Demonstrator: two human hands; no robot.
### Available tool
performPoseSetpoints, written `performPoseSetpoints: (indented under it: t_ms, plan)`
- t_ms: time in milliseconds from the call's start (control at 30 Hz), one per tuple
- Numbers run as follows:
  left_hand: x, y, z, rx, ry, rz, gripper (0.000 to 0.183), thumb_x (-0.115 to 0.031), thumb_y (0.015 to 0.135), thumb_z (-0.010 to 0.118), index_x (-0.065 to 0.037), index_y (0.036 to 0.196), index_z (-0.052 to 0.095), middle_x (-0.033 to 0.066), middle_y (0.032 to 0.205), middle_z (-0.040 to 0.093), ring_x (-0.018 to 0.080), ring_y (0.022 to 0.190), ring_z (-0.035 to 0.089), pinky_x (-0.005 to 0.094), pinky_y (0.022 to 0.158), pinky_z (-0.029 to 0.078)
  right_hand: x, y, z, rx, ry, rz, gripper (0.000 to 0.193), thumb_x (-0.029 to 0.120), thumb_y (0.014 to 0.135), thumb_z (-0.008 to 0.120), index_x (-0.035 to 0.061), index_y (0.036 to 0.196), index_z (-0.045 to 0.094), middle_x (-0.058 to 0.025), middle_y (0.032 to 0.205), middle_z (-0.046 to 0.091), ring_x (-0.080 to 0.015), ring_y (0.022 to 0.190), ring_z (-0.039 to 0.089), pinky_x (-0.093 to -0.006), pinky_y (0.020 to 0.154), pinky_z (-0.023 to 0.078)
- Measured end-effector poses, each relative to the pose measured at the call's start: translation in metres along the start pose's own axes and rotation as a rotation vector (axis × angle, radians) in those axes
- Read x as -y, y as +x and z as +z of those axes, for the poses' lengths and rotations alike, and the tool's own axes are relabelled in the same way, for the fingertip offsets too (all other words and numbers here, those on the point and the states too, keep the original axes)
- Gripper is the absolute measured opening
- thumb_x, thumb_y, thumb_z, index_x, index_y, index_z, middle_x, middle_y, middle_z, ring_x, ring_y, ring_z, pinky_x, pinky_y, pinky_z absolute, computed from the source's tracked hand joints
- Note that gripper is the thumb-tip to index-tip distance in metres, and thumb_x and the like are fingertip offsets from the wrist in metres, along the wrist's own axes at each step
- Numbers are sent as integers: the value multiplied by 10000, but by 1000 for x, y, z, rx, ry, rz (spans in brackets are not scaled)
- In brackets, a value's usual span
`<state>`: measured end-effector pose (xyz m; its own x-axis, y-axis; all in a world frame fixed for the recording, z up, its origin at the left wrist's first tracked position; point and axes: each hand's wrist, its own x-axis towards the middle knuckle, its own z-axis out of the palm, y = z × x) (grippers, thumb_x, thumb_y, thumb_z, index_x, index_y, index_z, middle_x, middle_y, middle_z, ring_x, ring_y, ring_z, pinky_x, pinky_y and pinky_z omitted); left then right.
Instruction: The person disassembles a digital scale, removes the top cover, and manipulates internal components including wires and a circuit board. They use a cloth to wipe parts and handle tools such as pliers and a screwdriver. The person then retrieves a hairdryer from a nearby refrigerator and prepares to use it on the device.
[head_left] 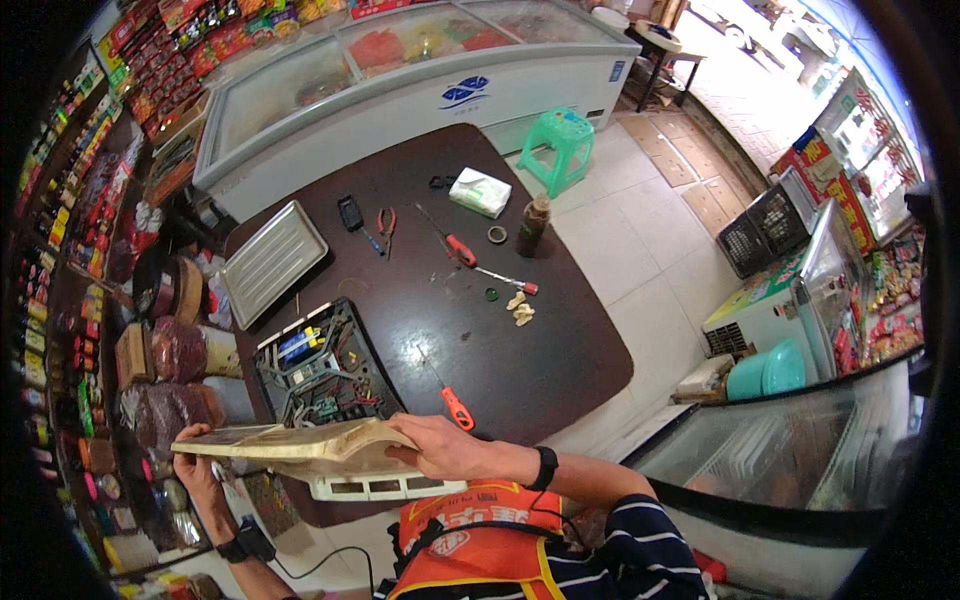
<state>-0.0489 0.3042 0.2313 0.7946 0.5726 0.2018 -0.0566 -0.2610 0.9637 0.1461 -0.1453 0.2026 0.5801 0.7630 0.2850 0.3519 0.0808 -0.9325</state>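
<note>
Between my two hands a yellowed plastic housing cover is held up, tilted so that mostly its edge shows. My left hand grips its left end, with the fingers wrapped round the rim. At the other end my right hand clasps the corner; some fingers are hidden behind it. A white slotted plastic part shows just below; I cannot tell whether it is joined to the cover. Beyond the cover lies an opened black device base with wires, a circuit board and a blue-and-yellow block. A red-handled screwdriver rests beside it.
The dark table also bears a ridged metal tray, pliers, another screwdriver, a tissue pack, a tape roll and a dark bottle. A chest freezer and a green stool stand beyond.
</note>
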Motion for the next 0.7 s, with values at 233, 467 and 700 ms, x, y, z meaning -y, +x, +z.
performPoseSetpoints:
  t_ms: [233,467,700]
  plan:
    - [-20,-36,-26,-36,100,102,338,-231,1070,757,-5,1291,637,124,1280,682,212,1143,665,368,1013,557,-22,-11,21,248,44,-62,559,36,986,732,49,1487,486,-193,1252,656,-433,1070,704,-482,865,587]
    - [-42,-28,-6,21,33,270,476,-306,1031,813,13,1326,620,154,1329,663,229,1162,654,384,1020,550,-24,-7,-7,236,148,-50,608,-47,939,712,64,1510,533,-181,1336,669,-428,1148,710,-469,957,609]
    - [-70,15,67,-146,322,324,209,-116,1075,721,14,1238,712,96,1242,742,204,1165,690,351,1052,528,-77,-19,-48,-239,118,445,492,47,978,783,57,1434,597,-129,1383,663,-238,1253,669,-387,967,600]
